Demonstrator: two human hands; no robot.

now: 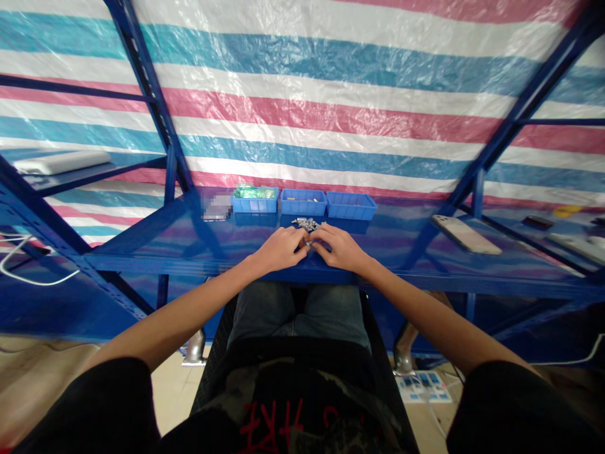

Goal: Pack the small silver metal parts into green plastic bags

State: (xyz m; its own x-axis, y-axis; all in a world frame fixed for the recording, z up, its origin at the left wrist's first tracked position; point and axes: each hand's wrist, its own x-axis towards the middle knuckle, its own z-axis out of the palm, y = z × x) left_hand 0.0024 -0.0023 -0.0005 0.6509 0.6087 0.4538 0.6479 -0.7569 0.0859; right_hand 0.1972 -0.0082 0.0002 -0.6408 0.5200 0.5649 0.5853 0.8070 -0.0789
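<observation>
Hands at the front edge of the shelf (425,252). Left hand (280,248) and right hand (339,247) meet, fingers curled nearly closed, tips pinching one small metal part (308,241). The pile (306,223) of like parts lies just beyond at 12 o'clock; bins (302,202) farther on. Parts are probably light, rigid and slippery — best pinched by the sides.

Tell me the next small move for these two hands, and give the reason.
Probably, with both grips closed, draw the small metal piece slightly toward the front edge of the blue shelf. The left hand and right hand appear to meet fingertip to fingertip on it, and the pile of metal parts lies right beyond them, crowding the work.
</observation>
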